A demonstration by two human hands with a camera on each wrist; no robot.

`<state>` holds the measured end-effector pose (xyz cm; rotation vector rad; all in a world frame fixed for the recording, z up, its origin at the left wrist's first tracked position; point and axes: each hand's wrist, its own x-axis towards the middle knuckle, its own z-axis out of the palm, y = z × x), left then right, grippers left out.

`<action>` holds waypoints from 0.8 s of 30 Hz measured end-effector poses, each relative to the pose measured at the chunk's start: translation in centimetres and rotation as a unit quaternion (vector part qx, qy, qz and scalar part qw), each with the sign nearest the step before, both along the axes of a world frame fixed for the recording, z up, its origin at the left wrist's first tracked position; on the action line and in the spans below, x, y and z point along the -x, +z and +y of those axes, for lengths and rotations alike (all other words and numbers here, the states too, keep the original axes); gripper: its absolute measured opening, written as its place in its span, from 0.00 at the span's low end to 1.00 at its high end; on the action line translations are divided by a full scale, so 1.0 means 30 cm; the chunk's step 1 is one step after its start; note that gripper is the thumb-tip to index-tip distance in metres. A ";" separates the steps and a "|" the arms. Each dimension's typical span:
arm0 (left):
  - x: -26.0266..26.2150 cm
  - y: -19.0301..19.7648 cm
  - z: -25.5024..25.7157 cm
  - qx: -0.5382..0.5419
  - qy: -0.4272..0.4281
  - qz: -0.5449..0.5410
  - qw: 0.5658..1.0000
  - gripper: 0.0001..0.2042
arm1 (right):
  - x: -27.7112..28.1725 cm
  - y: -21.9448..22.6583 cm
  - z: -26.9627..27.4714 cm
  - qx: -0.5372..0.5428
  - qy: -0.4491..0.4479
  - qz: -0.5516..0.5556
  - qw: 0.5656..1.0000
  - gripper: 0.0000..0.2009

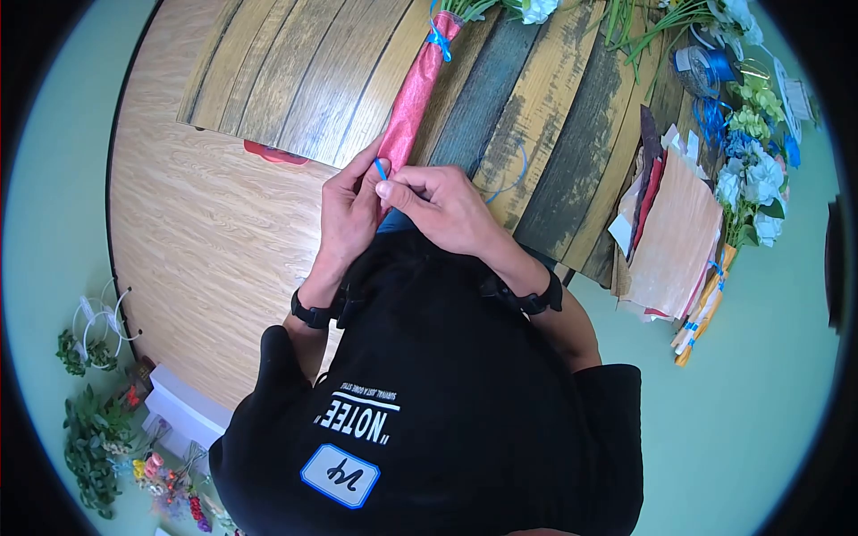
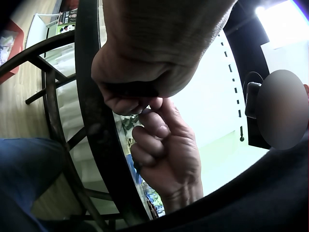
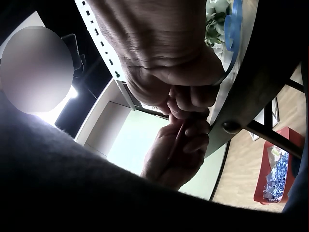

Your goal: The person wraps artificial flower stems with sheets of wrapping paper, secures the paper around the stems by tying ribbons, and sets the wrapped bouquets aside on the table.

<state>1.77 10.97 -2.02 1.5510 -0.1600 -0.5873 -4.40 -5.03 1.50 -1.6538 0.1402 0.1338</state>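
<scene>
A long pink-wrapped flower bundle [image 1: 412, 103] lies slanting over the table edge, its upper part tied with a blue bow [image 1: 439, 40]. Around its lower end my left hand [image 1: 350, 213] curls, thumb and fingers gripping the wrapping. Right beside it, my right hand [image 1: 451, 213] pinches a thin blue ribbon [image 1: 382, 169] between thumb and forefinger. A loose length of ribbon trails on the table to the right of that hand. In the left wrist view the right hand [image 2: 169, 154] shows curled fingers meeting the left; the wrapping is mostly hidden in both wrist views.
The plank table [image 1: 308, 76] has flower stems [image 1: 630, 36] at its far side. Ribbon spools [image 1: 706, 70], stacked wrapping sheets [image 1: 672, 228] and a bouquet in a yellow wrap [image 1: 706, 308] lie at the right. A red bin [image 3: 276, 169] stands on the floor.
</scene>
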 end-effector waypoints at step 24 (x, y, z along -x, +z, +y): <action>0.003 0.035 -0.016 -0.050 -0.064 -0.133 0.988 0.20 | -0.005 0.031 0.012 -0.160 0.024 0.078 0.984 0.18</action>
